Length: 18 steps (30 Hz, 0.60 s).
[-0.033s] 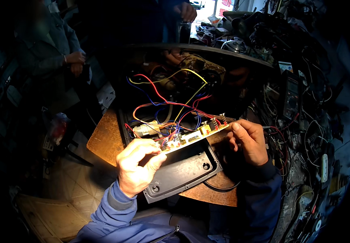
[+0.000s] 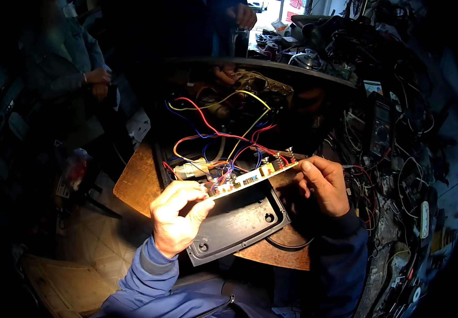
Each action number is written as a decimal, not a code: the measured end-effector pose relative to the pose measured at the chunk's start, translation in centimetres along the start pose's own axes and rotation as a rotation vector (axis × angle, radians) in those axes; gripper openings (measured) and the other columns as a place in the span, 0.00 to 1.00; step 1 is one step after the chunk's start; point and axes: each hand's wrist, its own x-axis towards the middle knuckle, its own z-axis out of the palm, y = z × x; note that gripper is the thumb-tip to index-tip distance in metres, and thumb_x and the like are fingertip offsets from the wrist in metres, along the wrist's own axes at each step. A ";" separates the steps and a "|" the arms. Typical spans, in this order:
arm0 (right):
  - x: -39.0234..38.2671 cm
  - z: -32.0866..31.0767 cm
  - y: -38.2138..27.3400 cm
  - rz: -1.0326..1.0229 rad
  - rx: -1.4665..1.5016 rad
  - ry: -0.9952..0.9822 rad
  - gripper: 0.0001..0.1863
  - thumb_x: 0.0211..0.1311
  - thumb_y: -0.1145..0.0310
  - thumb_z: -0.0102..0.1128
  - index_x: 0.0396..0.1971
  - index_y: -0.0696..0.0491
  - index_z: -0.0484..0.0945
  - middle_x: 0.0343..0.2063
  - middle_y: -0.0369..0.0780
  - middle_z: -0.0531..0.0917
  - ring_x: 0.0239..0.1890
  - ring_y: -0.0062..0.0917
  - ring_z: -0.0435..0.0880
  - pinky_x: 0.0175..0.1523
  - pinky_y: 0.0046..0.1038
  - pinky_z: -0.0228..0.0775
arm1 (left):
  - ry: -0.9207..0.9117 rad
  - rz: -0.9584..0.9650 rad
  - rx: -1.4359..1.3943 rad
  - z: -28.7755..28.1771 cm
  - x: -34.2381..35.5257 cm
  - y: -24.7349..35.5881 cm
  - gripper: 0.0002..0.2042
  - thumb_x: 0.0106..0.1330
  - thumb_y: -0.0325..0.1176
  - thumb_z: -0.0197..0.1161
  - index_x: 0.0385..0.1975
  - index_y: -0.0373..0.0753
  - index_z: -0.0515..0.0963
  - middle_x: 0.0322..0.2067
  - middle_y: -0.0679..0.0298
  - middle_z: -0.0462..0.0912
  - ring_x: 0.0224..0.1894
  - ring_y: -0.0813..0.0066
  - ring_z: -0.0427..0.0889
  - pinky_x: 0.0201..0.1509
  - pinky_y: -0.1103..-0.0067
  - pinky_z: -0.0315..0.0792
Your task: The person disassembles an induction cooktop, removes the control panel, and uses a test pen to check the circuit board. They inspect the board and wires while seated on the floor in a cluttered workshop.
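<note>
A narrow circuit board [image 2: 252, 179] is held up edge-on, its left end pinched between the thumb and fingers of my left hand [image 2: 178, 214]. At its other end, the thumb and fingers of my right hand [image 2: 327, 183] grip the board's corner. Coil springs [image 2: 290, 152] stand near the right end, and small parts crowd its upper face. Red, blue and yellow wires [image 2: 252, 139] run from the board into the dark open appliance behind it. A pale cylindrical part [image 2: 192, 169] lies among them. Below the board is a black plastic housing [image 2: 234, 233].
The housing rests on a wooden board [image 2: 139, 180]. A multimeter [image 2: 381, 127] and tangled cables [image 2: 393, 175] lie to the right. One person's clasped hands [image 2: 99, 82] are at far left; another person's hand [image 2: 243, 17] is at the top.
The board has shifted very slightly left and tipped a little between my hands. Both hands keep hold of it.
</note>
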 end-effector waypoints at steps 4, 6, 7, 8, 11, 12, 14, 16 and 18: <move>0.0 0.3 0.1 0.013 -0.054 0.009 0.13 0.70 0.66 0.57 0.41 0.62 0.79 0.24 0.34 0.80 0.21 0.09 0.70 0.25 0.13 0.61 | 0.063 0.011 0.042 -0.6 0.8 0.1 0.06 0.60 0.24 0.69 0.30 0.29 0.79 0.31 0.56 0.82 0.31 0.70 0.81 0.36 0.79 0.75; 0.0 0.3 0.2 0.007 -0.064 0.005 0.12 0.70 0.67 0.58 0.42 0.62 0.79 0.25 0.34 0.80 0.21 0.09 0.71 0.25 0.14 0.62 | 0.043 -0.037 0.021 -1.1 0.9 -0.4 0.06 0.64 0.26 0.66 0.31 0.29 0.79 0.31 0.57 0.82 0.31 0.73 0.80 0.37 0.80 0.75; -0.1 0.4 0.3 0.003 -0.071 0.004 0.12 0.69 0.67 0.58 0.43 0.62 0.79 0.25 0.34 0.80 0.21 0.09 0.71 0.26 0.14 0.62 | 0.013 -0.058 0.026 -1.4 1.0 -0.7 0.08 0.68 0.29 0.63 0.32 0.29 0.79 0.32 0.58 0.82 0.32 0.75 0.80 0.39 0.80 0.75; -0.1 0.5 0.5 0.002 -0.070 0.005 0.12 0.69 0.67 0.58 0.43 0.61 0.79 0.25 0.34 0.80 0.21 0.09 0.71 0.26 0.14 0.62 | 0.021 -0.122 -0.071 -1.3 1.1 -0.8 0.08 0.68 0.28 0.63 0.32 0.29 0.79 0.31 0.58 0.82 0.31 0.75 0.81 0.38 0.81 0.75; -0.2 1.4 0.7 0.008 -0.056 0.014 0.11 0.69 0.70 0.58 0.45 0.60 0.80 0.25 0.32 0.80 0.22 0.09 0.71 0.26 0.14 0.62 | 0.016 -0.289 -0.292 -1.4 1.5 -1.2 0.08 0.69 0.29 0.62 0.31 0.28 0.78 0.29 0.58 0.82 0.30 0.76 0.82 0.35 0.82 0.76; -0.2 1.5 0.7 0.005 -0.064 0.010 0.12 0.69 0.70 0.58 0.47 0.60 0.79 0.28 0.33 0.81 0.23 0.10 0.73 0.27 0.14 0.64 | -0.005 -0.329 -0.321 -1.7 1.6 -1.4 0.09 0.70 0.30 0.61 0.31 0.29 0.78 0.28 0.59 0.82 0.29 0.76 0.82 0.35 0.82 0.76; -0.3 1.9 0.4 -0.013 -0.063 0.011 0.14 0.69 0.71 0.57 0.51 0.59 0.77 0.33 0.35 0.83 0.26 0.10 0.75 0.29 0.15 0.66 | -0.031 -0.372 -0.330 -1.8 2.2 -1.4 0.13 0.72 0.35 0.58 0.31 0.30 0.78 0.26 0.60 0.83 0.27 0.77 0.82 0.35 0.82 0.77; -0.4 2.5 0.1 -0.041 -0.044 0.021 0.16 0.69 0.72 0.56 0.55 0.59 0.75 0.37 0.37 0.84 0.29 0.11 0.76 0.32 0.15 0.68 | -0.039 -0.442 -0.336 -2.0 2.5 -1.6 0.14 0.72 0.36 0.58 0.31 0.30 0.79 0.25 0.60 0.83 0.27 0.77 0.82 0.35 0.81 0.77; -0.5 2.4 0.2 -0.051 -0.049 -0.002 0.17 0.70 0.73 0.55 0.56 0.59 0.74 0.40 0.38 0.84 0.30 0.12 0.77 0.33 0.15 0.69 | -0.040 -0.494 -0.354 -2.0 2.6 -2.0 0.14 0.72 0.37 0.58 0.31 0.31 0.79 0.25 0.60 0.84 0.27 0.78 0.83 0.34 0.81 0.78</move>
